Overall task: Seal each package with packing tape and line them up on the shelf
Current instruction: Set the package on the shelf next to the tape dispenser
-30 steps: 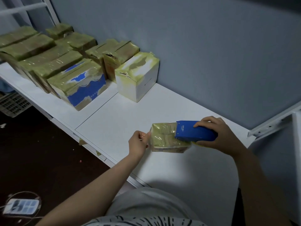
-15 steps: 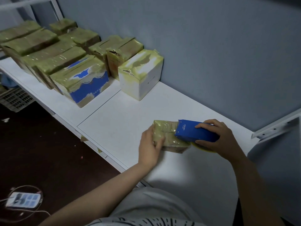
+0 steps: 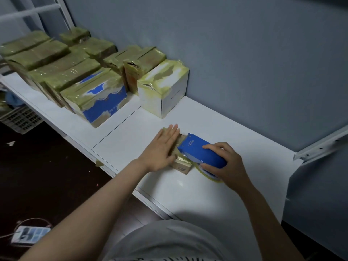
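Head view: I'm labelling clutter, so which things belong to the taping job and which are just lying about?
Job: small package under the flat left hand; blue tape dispenser gripped by the right hand; sealed packages lined up on the white shelf.
Lying about: power strip on the floor; plastic crate at the left edge.

L hand (image 3: 160, 147) flat on package (image 3: 181, 165); R hand (image 3: 224, 162) grips tape dispenser (image 3: 201, 152).

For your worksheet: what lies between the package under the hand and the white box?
Nothing: bare shelf separates package from white box, head view.
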